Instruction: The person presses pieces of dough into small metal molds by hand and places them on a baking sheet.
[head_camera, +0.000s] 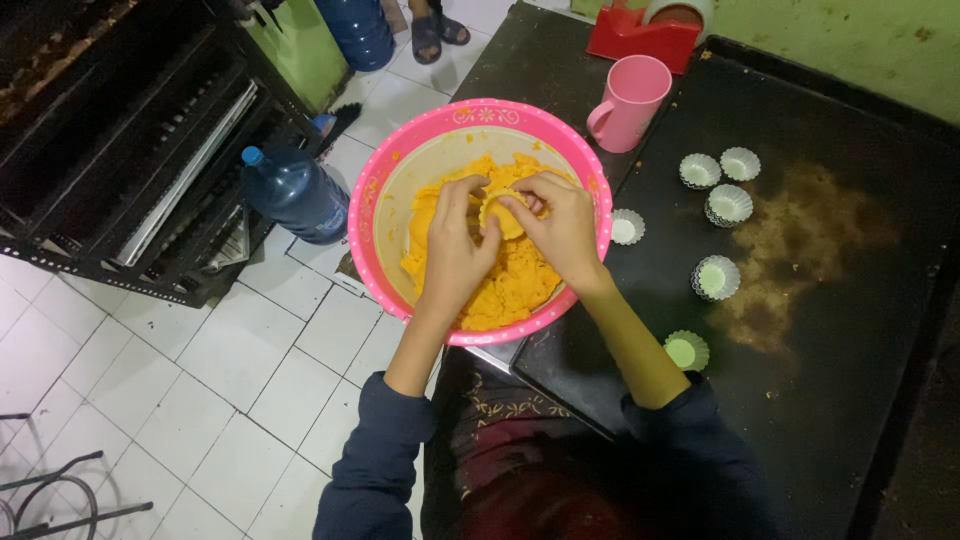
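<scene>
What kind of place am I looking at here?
Probably a small home baking kitchen: both hands press orange dough into a small fluted mould over a pink bowl, empty fluted moulds dot a black tray, and a dark oven rack stands on the tiled floor.

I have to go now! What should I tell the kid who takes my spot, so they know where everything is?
Left hand: over the pink bowl, fingers on a small fluted mould.
Right hand: pinching the same mould, pressing orange dough into it.
The bowl sits at the dark table's edge and holds a lot of dough.
Six empty moulds lie on the table to the right; a pink mug stands behind the bowl.
Done: no filled mould shows on the table.
Left: the mould in hand, plus the six empty ones.
</scene>
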